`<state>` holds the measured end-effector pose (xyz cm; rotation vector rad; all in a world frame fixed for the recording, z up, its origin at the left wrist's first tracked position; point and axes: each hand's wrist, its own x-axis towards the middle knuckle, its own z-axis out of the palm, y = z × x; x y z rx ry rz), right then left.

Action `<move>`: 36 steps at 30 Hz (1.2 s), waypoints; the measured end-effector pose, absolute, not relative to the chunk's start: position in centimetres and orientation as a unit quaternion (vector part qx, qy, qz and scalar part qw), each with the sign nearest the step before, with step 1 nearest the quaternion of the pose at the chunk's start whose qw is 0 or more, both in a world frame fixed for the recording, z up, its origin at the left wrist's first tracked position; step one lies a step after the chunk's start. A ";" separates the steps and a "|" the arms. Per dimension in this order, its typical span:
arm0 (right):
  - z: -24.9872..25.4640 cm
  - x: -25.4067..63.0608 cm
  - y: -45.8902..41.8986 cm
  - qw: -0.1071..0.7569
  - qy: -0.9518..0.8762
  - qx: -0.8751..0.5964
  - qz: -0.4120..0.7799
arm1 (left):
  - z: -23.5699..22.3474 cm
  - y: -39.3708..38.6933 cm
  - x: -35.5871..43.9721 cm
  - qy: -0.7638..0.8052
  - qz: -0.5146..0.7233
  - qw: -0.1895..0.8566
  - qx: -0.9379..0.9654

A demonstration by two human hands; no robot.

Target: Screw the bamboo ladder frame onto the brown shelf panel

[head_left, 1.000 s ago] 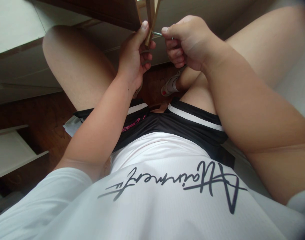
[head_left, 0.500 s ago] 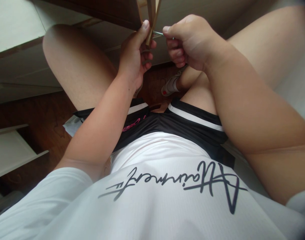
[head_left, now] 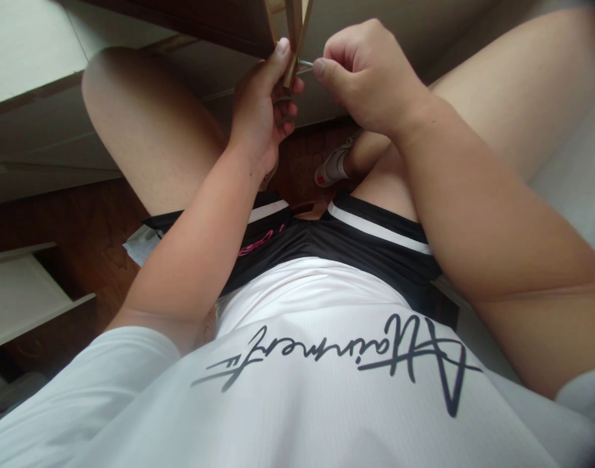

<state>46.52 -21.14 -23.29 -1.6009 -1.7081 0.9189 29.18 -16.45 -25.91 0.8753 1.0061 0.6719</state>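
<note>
At the top centre, my left hand grips the lower end of a narrow wooden strip, thumb on the near side and fingers curled behind. My right hand is closed around a thin metal rod that looks like a hex key. Its tip meets the strip's right side just beyond my left thumb; my fingers hide the other end. A dark brown wooden panel adjoins the strip at the upper left.
My bare legs are spread on both sides, with a shoe on the wooden floor between them. A pale surface with an edge lies at the upper left. A white shelf-like piece stands at the lower left.
My right hand has rolled over at the wrist, its knuckles turning upward, while still holding the hex key at the strip. My left hand and the strip have hardly moved.
</note>
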 end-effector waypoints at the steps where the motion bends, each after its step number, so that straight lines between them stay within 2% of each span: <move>1: -23.3 46.7 -21.1 0.315 -0.665 -0.588 0.335 | -26.0 -16.4 29.2 0.454 0.309 0.736 0.397; 3: -23.4 46.8 -21.1 0.314 -0.689 -0.577 0.306 | -26.1 -16.4 29.1 0.450 0.308 0.738 0.397; 9: -23.2 46.6 -21.4 0.243 -0.677 -0.659 0.220 | -25.9 -16.4 29.2 0.493 0.281 0.704 0.428; 15: -23.4 46.6 -21.4 0.317 -0.654 -0.637 0.258 | -25.7 -16.5 29.3 0.482 0.286 0.714 0.419; 21: -23.7 46.4 -21.0 0.331 -0.634 -0.642 0.278 | -25.7 -16.5 29.3 0.480 0.286 0.713 0.424; 25: -23.5 45.5 -21.1 0.356 -0.569 -0.642 0.370 | -25.8 -16.5 29.2 0.480 0.287 0.711 0.425; 28: -23.4 45.2 -21.2 0.375 -0.453 -0.630 0.508 | -25.7 -16.6 29.2 0.478 0.293 0.713 0.421; 32: -23.4 45.8 -21.1 0.327 -0.328 -0.567 0.682 | -25.6 -16.8 29.3 0.465 0.292 0.726 0.414; 36: -23.3 46.3 -21.0 0.320 -0.319 -0.553 0.700 | -25.8 -16.9 29.3 0.446 0.308 0.739 0.401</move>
